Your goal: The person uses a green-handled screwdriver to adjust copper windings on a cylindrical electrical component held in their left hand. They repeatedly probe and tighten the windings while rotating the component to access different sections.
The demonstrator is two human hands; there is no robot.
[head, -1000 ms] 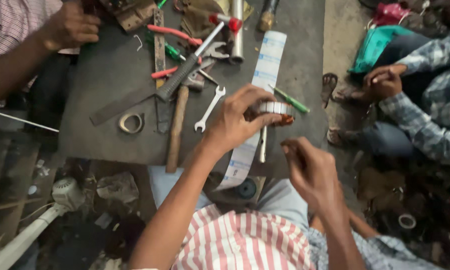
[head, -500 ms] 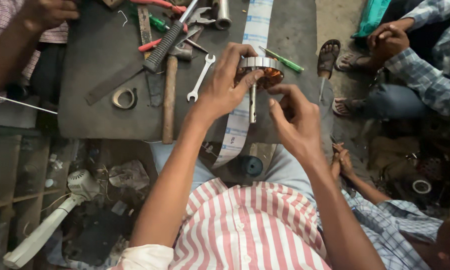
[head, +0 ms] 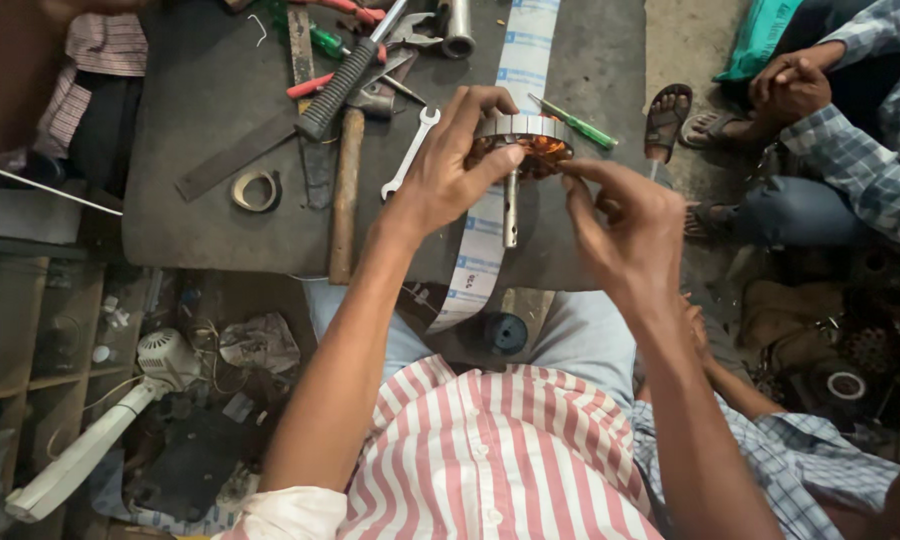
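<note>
We hold the motor rotor (head: 526,142), a ribbed metal ring with copper windings and a steel shaft hanging down, above the far edge of the dark work mat (head: 200,170). Our left hand (head: 450,170) wraps its fingers over the ring's left rim, thumb pressed against the side. Our right hand (head: 625,215) pinches thumb and forefinger together at the copper on the right; whether they grip a wire we cannot tell. To do this well, we judge the left hand should keep the ring steady while the right works gently at the winding. Compared with 0.5 s ago, the right hand has drawn slightly right of the ring. The wrench (head: 410,152) and wooden-handled hammer (head: 346,180) lie unmoved.
</note>
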